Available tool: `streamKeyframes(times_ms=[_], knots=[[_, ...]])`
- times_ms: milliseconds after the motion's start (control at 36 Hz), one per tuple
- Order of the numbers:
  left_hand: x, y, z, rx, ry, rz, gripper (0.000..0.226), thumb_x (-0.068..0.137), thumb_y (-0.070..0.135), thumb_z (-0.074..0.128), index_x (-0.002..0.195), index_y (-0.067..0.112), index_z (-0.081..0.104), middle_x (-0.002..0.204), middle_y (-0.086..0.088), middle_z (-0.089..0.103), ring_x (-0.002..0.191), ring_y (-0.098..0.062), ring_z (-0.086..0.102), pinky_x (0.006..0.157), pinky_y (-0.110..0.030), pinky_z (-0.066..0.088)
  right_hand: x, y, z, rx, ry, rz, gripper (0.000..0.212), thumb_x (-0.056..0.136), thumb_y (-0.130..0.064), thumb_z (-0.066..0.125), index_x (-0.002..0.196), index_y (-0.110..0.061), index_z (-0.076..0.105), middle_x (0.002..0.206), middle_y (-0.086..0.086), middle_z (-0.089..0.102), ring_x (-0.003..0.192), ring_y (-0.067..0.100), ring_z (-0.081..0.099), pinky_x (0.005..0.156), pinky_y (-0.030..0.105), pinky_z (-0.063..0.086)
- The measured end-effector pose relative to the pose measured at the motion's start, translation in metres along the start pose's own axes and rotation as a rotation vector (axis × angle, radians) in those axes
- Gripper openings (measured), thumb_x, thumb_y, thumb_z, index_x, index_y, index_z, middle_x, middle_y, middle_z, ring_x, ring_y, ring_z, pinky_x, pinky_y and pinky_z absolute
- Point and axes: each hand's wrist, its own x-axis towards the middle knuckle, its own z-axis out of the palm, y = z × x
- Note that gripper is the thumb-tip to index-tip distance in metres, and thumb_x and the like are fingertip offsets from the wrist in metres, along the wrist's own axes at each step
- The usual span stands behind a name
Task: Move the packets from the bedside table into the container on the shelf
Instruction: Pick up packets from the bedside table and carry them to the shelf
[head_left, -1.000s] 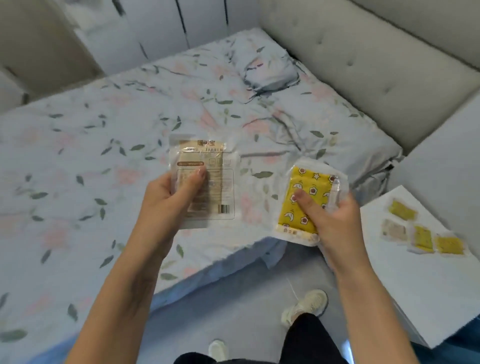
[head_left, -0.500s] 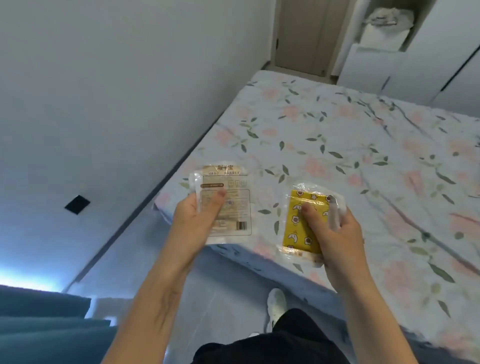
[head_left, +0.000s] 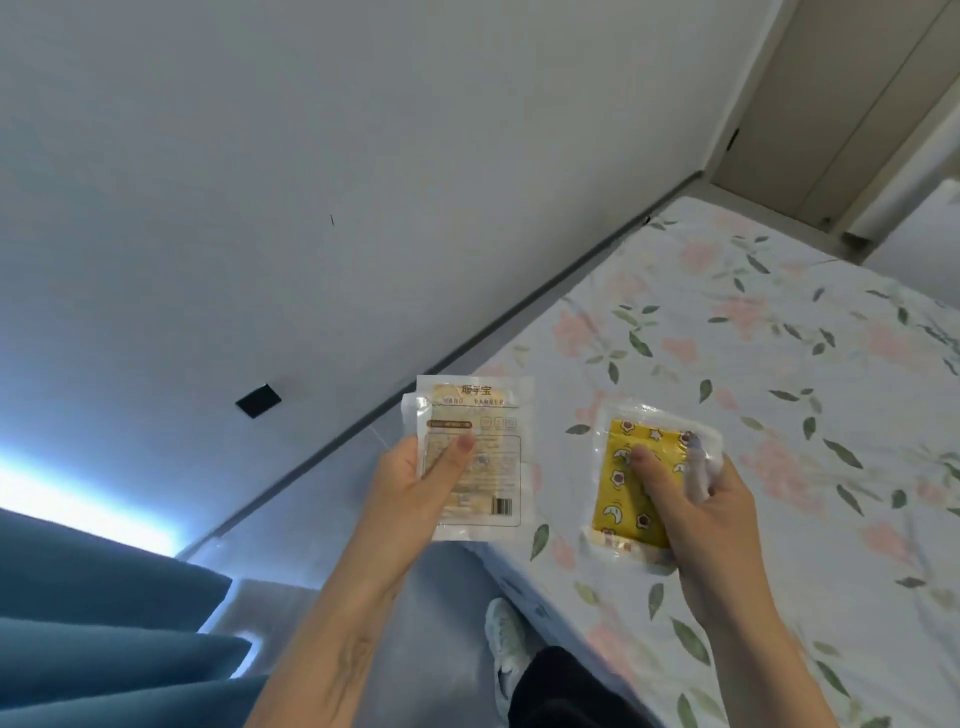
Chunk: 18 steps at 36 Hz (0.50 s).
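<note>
Your left hand (head_left: 415, 483) grips a flat, pale, clear-edged plastic packet with printed text and a barcode (head_left: 480, 462), thumb pressed across its printed face and fingers curled behind; a second clear edge peeks out at its left side, so there may be another packet stacked behind it, though you cannot be sure. Your right hand (head_left: 701, 499) pinches a flat yellow cartoon-print packet in a clear wrapper (head_left: 631, 483), thumb on the face, fingers wrapped round its right edge. Both packets stand upright with their long axes running away from you, side by side and well apart, held over the edge of the floral-print bed (head_left: 779, 338) and the grey floor (head_left: 447, 582).

The relation that matters is one you cannot read here: neither the shelf nor the container is in view. Ahead lie only the white wall (head_left: 311, 156), a blue curtain (head_left: 104, 597) at lower left and a beige door (head_left: 831, 104) at upper right. The carry looks under way; neither hand is yet nearer the goal.
</note>
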Motion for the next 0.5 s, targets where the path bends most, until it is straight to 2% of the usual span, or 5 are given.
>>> streamKeyframes(times_ms=[28,139,333,500], knots=[[0.028,0.008,-0.003,0.019,0.01,-0.009,0.023,0.084,0.038,0.059,0.098,0.023,0.069,0.086,0.014,0.075,0.078,-0.002,0.071,0.058,-0.009,0.051,0.029,-0.009,0.016,-0.031,-0.021,-0.003,0.013,0.08,-0.028,0.071,0.089,-0.028,0.061,0.078,-0.01,0.072,0.064,0.008,0.07,0.048,0.022,0.054],[0.047,0.023,-0.008,-0.001,0.06,0.031,0.028,0.078,0.041,0.06,0.096,0.023,0.069,0.086,0.011,0.076,0.079,-0.005,0.072,0.062,-0.013,0.054,0.052,-0.03,0.039,-0.003,-0.076,-0.078,0.011,0.08,-0.027,0.07,0.085,-0.03,0.06,0.069,-0.022,0.071,0.064,0.002,0.07,0.05,0.019,0.054],[0.127,0.059,-0.064,-0.048,0.184,0.02,0.015,0.084,0.033,0.061,0.095,0.025,0.068,0.084,0.014,0.075,0.076,-0.003,0.071,0.057,-0.012,0.053,0.123,-0.06,0.134,-0.023,-0.145,-0.044,0.014,0.08,-0.029,0.071,0.091,-0.029,0.063,0.085,-0.01,0.073,0.071,0.009,0.072,0.058,0.027,0.057],[0.179,0.075,-0.132,-0.027,0.197,0.007,0.015,0.084,0.031,0.06,0.095,0.024,0.069,0.084,0.013,0.075,0.077,-0.004,0.072,0.059,-0.012,0.052,0.154,-0.07,0.227,-0.032,-0.223,-0.059,0.008,0.082,-0.026,0.07,0.084,-0.031,0.064,0.076,-0.013,0.073,0.07,0.009,0.072,0.052,0.024,0.056]])
